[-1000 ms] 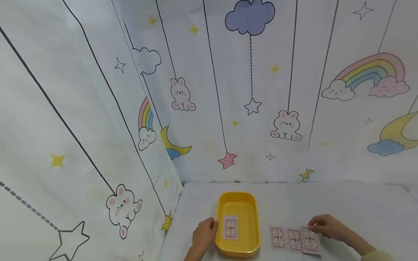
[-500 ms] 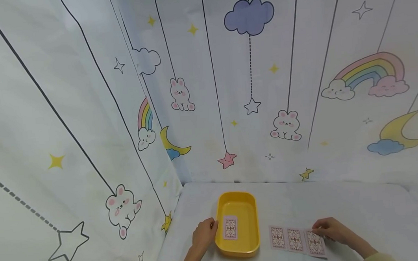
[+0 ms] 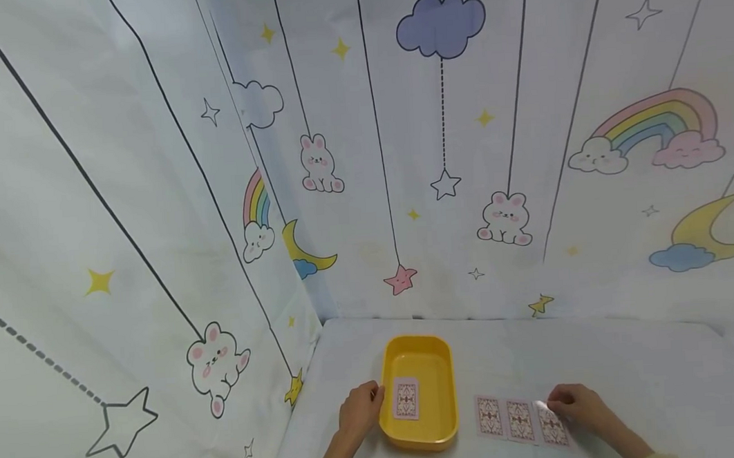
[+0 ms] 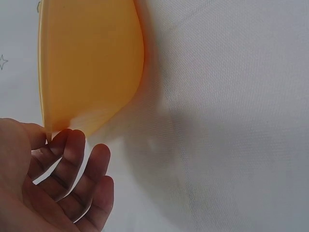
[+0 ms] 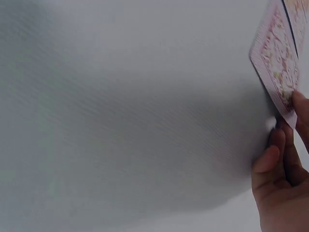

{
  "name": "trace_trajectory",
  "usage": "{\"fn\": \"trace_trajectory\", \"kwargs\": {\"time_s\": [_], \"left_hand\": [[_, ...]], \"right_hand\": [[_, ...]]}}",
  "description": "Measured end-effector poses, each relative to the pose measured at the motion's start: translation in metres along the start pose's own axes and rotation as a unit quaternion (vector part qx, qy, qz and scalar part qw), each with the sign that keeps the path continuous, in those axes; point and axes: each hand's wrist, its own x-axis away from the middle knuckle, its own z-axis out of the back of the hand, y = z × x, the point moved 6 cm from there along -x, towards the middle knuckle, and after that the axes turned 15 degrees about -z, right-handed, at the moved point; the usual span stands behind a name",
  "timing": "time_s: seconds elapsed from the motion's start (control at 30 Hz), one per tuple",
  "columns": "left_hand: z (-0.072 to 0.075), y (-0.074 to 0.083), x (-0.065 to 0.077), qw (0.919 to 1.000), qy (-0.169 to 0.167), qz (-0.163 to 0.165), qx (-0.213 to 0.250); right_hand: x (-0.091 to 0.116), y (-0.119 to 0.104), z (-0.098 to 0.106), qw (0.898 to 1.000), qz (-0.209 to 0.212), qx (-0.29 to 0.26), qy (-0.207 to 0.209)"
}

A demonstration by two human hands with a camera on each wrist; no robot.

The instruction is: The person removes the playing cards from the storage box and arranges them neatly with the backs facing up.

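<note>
My left hand [image 3: 359,410] pinches the left rim of a yellow plastic tray [image 3: 438,419]; in the left wrist view, thumb and index finger close on the rim while the other fingers curl loosely below. A playing card [image 3: 405,398] with a red-patterned back lies inside the tray. To the tray's right, two more such cards [image 3: 489,416] [image 3: 519,420] lie side by side, backs up. A third playing card [image 3: 552,427] ends the row, its upper right corner pinched by my right hand [image 3: 580,406]. In the right wrist view this card [image 5: 279,60] slants between thumb and fingertips.
A white cloth covers the table [image 3: 498,353]. White wall sheets [image 3: 349,119] printed with rabbits, stars, clouds and rainbows stand behind the table and along its left.
My right hand has shifted the end card rightward, off the card beside it, and its surface now catches a glare near the top. The left hand stays on the tray rim.
</note>
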Motion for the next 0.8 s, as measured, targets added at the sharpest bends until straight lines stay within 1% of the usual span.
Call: {"fn": "trace_trajectory", "kwargs": {"time_s": [0.2,0.37,0.63,0.8], "left_hand": [[-0.0014,-0.0014,-0.0006,1.0000,0.006,-0.006,-0.002],[-0.0003,-0.0012,0.0005,1.0000,0.007,-0.004,-0.001],[0.0029,-0.0004,0.0007,0.9999,0.013,-0.006,0.002],[0.0001,-0.0020,-0.0010,1.0000,0.006,-0.005,0.006]], "right_hand": [[0.0044,0.0003,-0.0010,0.999,0.019,0.006,0.046],[0.0070,-0.0008,-0.0027,0.997,0.033,0.015,0.072],[0.0054,-0.0021,-0.0051,0.996,0.035,0.027,0.078],[0.0041,0.0003,-0.0035,0.996,0.026,0.026,0.078]]}}
